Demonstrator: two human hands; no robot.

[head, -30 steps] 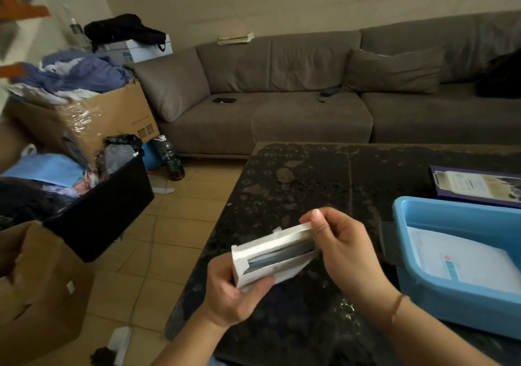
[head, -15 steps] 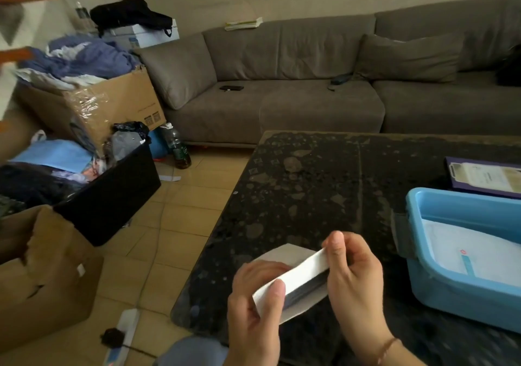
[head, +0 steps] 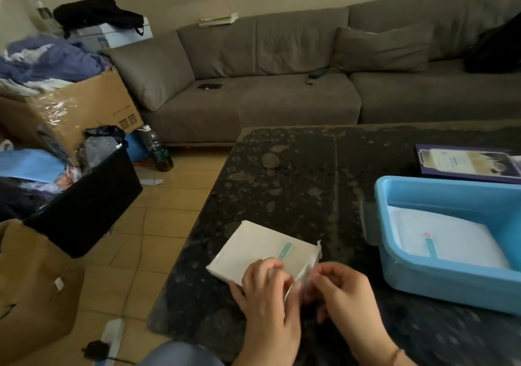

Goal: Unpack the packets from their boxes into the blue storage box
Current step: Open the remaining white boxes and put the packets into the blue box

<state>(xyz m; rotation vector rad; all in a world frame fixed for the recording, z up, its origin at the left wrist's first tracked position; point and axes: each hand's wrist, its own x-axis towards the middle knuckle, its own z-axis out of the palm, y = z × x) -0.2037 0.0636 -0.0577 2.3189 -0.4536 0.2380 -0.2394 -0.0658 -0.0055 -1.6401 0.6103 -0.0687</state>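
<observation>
Here, low in the frame's middle, the left hand (head: pixel 266 286) grips the white box (head: pixel 262 250) on the dark stone surface (head: pixel 310 173), while the right hand (head: pixel 335 289) pinches its open end flap. Best to steady the box and draw the packets out squarely. The blue storage box (head: pixel 394 269), one packet (head: pixel 448 238) inside, sits right. A grey sofa (head: pixel 282 83) spans the top.

White flat box (head: pixel 262 252) on dark table, open end rightward; blue storage box (head: pixel 439 284) holds white packet (head: pixel 448 238).
</observation>
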